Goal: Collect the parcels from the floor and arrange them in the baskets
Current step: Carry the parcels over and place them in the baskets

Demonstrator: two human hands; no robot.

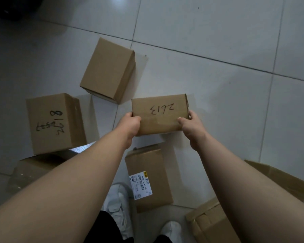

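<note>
My left hand (pixel 130 124) and right hand (pixel 191 123) grip the marked parcel (pixel 159 114) at its near corners. Fingers curl round its edges. Other parcels lie on the tiled floor (pixel 218 50).

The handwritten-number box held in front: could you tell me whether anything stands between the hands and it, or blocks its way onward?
Nothing does: the left hand and right hand grip the box at its two near corners. No basket is in view, so the way there cannot be judged.
</note>
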